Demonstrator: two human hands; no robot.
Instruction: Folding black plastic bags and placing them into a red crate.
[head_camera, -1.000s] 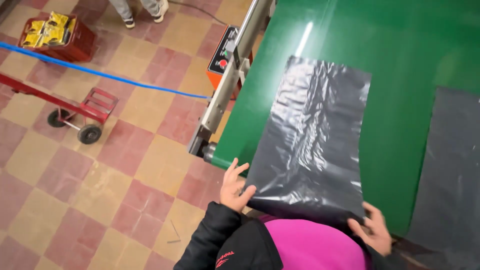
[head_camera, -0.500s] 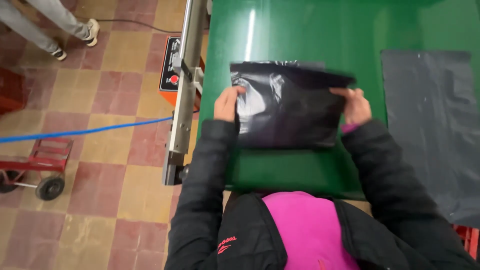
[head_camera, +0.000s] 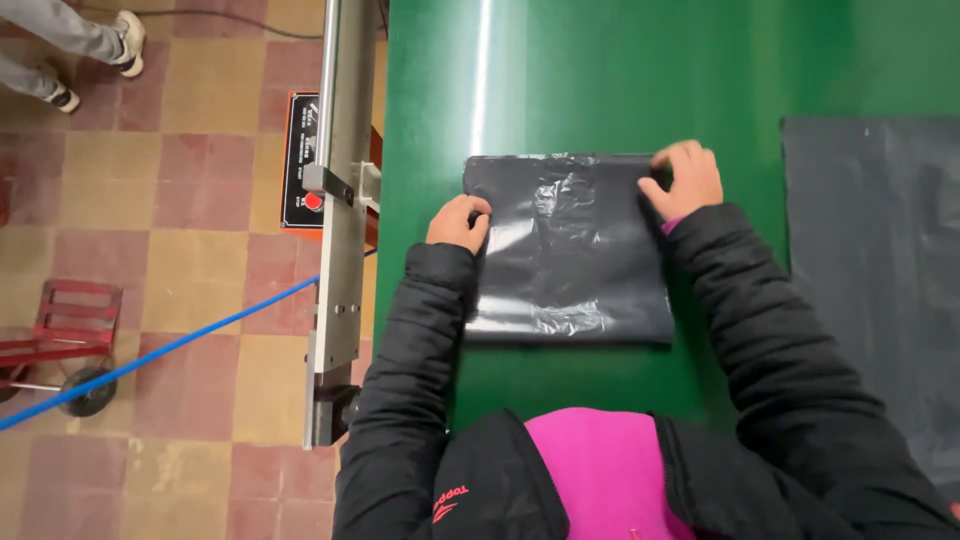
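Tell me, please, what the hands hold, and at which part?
Both hold the folded black plastic bag on the green table: left hand at its left edge, right hand at its far right corner.

Head view, straight down (close)

Workshop or small factory floor: I'm at a green conveyor belt (head_camera: 600, 80) with steel rail (head_camera: 335, 250), control box (head_camera: 303, 165), hand truck (head_camera: 60, 340), worn tiled floor (head_camera: 180, 100).
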